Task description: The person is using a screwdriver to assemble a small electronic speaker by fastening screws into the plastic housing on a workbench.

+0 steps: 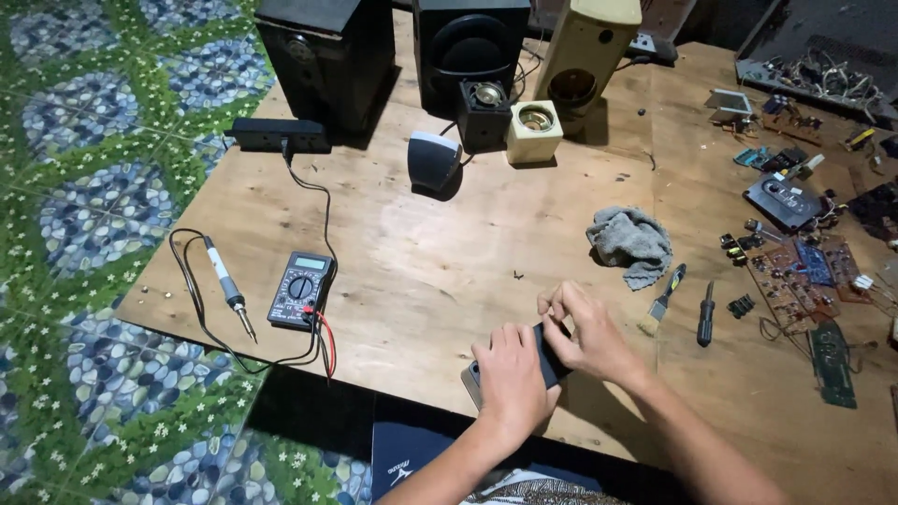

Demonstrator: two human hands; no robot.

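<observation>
A small dark device (550,360) is held at the six o'clock edge of the wooden worktop (421,252). It is covered by the left hand (510,379), while the right hand (585,332) is laid on its far end, thumb and forefinger pinched together. At nine o'clock a multimeter (301,288) and a soldering iron (227,285) are seen, with cables looped around them. A grey cloth (632,243) is found at two o'clock, a brush (666,295) and a screwdriver (706,315) at three. Speakers (472,51) are lined up at twelve o'clock; circuit boards (804,276) are scattered beyond the screwdriver.
</observation>
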